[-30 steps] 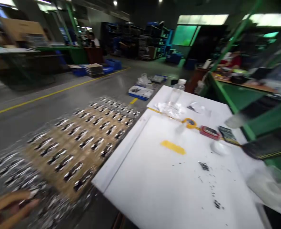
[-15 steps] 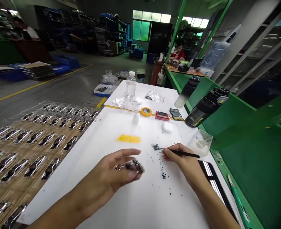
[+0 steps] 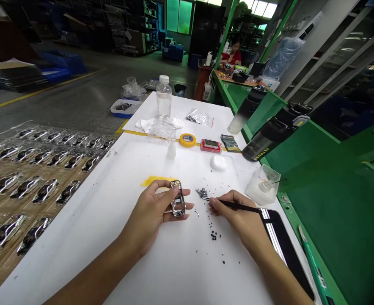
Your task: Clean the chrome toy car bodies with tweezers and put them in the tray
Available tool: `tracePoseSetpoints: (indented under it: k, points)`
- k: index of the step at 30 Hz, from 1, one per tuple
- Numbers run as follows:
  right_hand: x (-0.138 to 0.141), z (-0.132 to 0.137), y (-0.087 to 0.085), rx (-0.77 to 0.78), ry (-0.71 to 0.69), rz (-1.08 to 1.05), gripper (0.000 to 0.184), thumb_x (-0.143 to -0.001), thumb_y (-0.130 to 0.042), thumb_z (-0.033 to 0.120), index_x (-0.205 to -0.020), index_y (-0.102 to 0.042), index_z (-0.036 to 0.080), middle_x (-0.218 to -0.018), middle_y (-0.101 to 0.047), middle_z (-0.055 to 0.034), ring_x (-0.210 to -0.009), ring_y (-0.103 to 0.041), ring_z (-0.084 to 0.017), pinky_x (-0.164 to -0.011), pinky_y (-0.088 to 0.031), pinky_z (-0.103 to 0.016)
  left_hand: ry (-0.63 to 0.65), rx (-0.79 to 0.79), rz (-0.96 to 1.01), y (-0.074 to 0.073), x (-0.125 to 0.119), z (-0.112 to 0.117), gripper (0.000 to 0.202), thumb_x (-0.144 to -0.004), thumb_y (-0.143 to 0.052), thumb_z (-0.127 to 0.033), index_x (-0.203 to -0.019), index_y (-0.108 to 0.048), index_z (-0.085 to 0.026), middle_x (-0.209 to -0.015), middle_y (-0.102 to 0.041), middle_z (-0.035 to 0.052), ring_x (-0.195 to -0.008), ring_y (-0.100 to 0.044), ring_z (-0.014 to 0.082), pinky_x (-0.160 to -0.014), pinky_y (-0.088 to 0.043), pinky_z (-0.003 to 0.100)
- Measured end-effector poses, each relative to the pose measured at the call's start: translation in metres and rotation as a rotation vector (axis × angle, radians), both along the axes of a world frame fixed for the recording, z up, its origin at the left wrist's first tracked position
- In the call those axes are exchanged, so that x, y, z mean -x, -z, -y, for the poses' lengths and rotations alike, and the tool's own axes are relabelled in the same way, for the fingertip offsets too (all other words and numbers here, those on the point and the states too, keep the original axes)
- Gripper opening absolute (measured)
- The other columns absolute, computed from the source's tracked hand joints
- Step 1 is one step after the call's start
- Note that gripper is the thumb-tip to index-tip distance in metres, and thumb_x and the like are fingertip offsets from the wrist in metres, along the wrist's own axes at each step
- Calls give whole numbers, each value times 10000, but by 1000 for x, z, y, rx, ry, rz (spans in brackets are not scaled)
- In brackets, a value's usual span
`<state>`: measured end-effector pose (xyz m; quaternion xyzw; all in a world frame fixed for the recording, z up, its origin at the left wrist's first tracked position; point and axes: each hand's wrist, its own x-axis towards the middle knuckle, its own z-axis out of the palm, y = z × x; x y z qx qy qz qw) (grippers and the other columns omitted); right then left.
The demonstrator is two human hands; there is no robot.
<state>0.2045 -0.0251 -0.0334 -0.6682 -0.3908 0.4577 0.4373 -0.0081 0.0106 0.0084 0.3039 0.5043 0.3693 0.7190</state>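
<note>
My left hand (image 3: 153, 212) holds a small shiny chrome car-shaped part (image 3: 177, 198) between thumb and fingers, just above the white table (image 3: 117, 220). My right hand (image 3: 237, 216) pinches a thin black stick-like tool (image 3: 237, 206), whose tip touches a small heap of tiny dark screws (image 3: 202, 193). More tiny dark bits (image 3: 213, 235) lie scattered on the table between and in front of my hands. A yellow patch (image 3: 152, 181) lies just beyond my left hand.
Trays of several chrome car parts (image 3: 34, 169) lie to the left. Farther back on the table stand a water bottle (image 3: 163, 97), a yellow tape roll (image 3: 187, 140), a red device (image 3: 211, 145), a white case (image 3: 218, 162) and a clear cup (image 3: 263, 185). Dark bottles (image 3: 274, 133) lean on the green bench at right.
The view swung from the trays on the left to the table. My left hand brought a chrome part over the table and turned it upright; my right hand holds the tool at the screw heap.
</note>
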Motion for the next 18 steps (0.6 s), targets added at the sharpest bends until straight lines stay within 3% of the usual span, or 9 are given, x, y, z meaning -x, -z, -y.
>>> tracePoseSetpoints:
  k: [4,6,10,14,18]
  points:
    - [-2,-1,-1,21,0,-5,342,-726,-848,507,-760,-700,201,-797,-771,-68,-741,-727,-220,-733,-576,-354,32,47,9,2,-2,0,475,-937,-673,-349,-1352,-457,-268,-1154,-739,134,-910,-774,283,-705,-637,394]
    - [-1,-2,-2,26,8,-21,346,-717,-848,514,-738,-696,204,-797,-774,-76,-729,-730,-219,-729,-588,-357,58,26,-5,4,-1,0,457,-963,-621,-355,-1392,-478,-291,-1159,-728,114,-934,-767,259,-736,-634,377]
    - [-2,-3,-6,33,6,-43,338,-728,-841,507,-723,-691,205,-801,-779,-79,-739,-741,-215,-739,-604,-349,156,-85,-90,7,-1,1,237,-948,-608,-363,-1104,-712,-217,-1194,-696,94,-961,-730,219,-766,-610,316]
    - [-6,-1,-8,26,-20,-18,357,-728,-843,525,-743,-697,199,-796,-777,-84,-748,-738,-223,-745,-596,-355,233,-193,-238,14,-4,8,214,-874,-706,-384,-1004,-743,-218,-901,-712,47,-831,-689,194,-703,-565,288]
    - [-8,-1,-5,15,-36,52,378,-738,-832,551,-778,-699,199,-823,-777,-92,-779,-734,-244,-760,-575,-377,298,-247,-328,21,-8,14,219,-907,-648,-423,-968,-741,-235,-817,-698,14,-645,-618,141,-629,-518,278]
